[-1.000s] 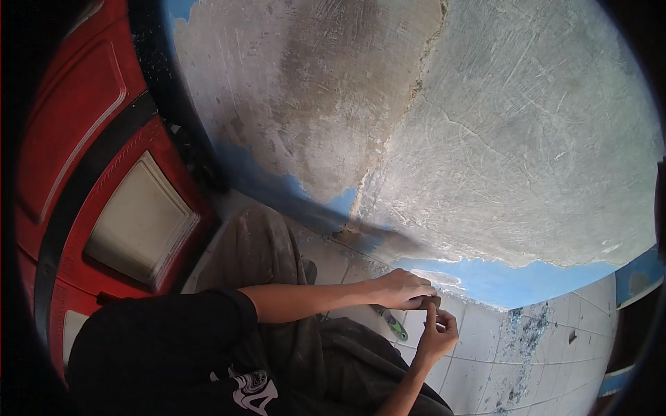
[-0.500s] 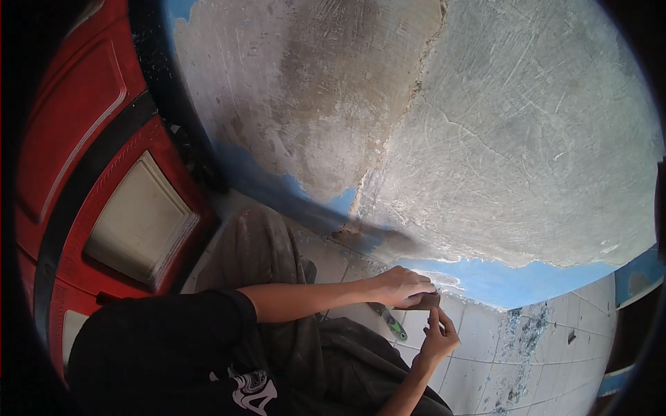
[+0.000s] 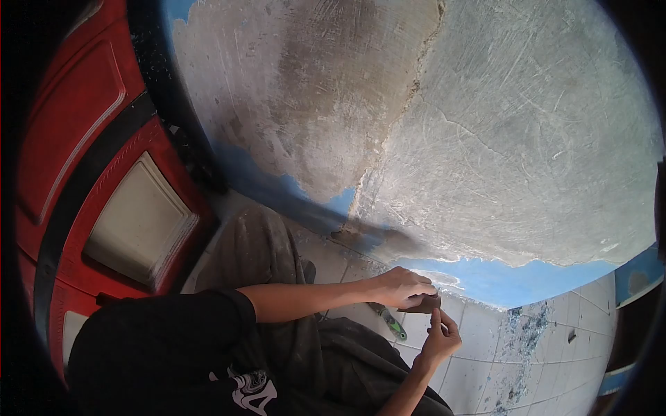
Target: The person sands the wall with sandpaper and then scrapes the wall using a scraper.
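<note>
Gripping a small, flat, brown, sheet-like piece [image 3: 429, 304] in the fingers of the left hand [image 3: 399, 288], above and right of the green-and-dark-handled tool [image 3: 395, 326] in view. Touching the piece's outer corner with the right hand [image 3: 441, 338]; cannot tell whether pinching. Aimed rightward from the tool, with long axis near-level across the view.

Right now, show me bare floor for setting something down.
Mostly bare: the white tiles between the right hand and the strip of blue flakes. Crowded: that strip itself, and the space around the green-handled tool, hemmed in by the left forearm and dark trousers.
</note>
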`<move>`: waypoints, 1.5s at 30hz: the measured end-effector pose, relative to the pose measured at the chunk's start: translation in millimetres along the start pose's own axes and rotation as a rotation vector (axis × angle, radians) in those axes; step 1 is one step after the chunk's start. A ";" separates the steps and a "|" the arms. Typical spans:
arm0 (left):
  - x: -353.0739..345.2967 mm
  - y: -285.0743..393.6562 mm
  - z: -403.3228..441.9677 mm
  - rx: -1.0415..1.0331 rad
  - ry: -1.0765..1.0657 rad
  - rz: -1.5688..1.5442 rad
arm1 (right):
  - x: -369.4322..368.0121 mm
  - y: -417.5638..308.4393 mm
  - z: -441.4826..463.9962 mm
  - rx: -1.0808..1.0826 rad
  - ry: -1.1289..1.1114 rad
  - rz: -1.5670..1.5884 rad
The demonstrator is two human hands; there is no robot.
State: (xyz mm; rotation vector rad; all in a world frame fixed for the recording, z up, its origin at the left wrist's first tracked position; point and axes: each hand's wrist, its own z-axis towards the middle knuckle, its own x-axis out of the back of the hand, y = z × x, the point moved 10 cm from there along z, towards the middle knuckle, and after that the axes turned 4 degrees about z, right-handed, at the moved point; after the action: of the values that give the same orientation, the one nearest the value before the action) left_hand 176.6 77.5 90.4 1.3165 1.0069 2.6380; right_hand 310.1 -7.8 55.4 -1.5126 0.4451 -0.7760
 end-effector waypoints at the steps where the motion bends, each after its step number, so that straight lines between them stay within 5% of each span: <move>1: -0.5 -0.2 0.1 0.000 0.000 0.000 | -0.2 -1.5 -0.5 0.000 0.000 0.000; 13: -8.0 -18.1 -3.9 0.042 -0.050 0.012 | -19.5 0.5 -3.1 0.074 -0.105 -0.109; 15: -27.6 -47.5 -9.6 0.229 -0.267 0.117 | -38.5 -2.7 -10.3 0.123 -0.274 -0.440; 23: -43.8 -77.5 -27.8 0.308 -0.358 0.234 | -56.0 60.2 -24.4 -0.024 -0.688 -1.059; 25: -45.5 -83.0 -30.0 0.362 -0.380 0.209 | -65.5 68.6 -22.9 -0.085 -0.931 -1.264; 27: -46.4 -89.9 -33.8 0.415 -0.401 0.186 | -76.3 60.4 -14.4 -0.011 -0.908 -1.148; 29: -42.9 -89.0 -33.3 0.376 -0.342 0.192 | -76.1 55.5 5.8 0.098 -0.651 -0.956; 34: -46.4 -92.5 -28.7 0.259 -0.178 0.129 | -61.5 157.3 -0.4 -0.044 -0.636 -1.222; 38: -56.5 -96.9 -23.7 0.226 -0.239 0.173 | -69.2 204.3 2.7 -0.082 -0.636 -1.328; 45: -43.4 -81.4 -21.1 0.202 -0.250 0.292 | -71.9 144.1 0.0 -0.093 -0.612 -1.215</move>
State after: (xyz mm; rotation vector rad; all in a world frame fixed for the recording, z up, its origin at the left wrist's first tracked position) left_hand 168.8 117.7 5.1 1.9161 1.1435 2.5202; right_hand 285.6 26.2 -100.1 -1.9543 -1.0108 -1.1148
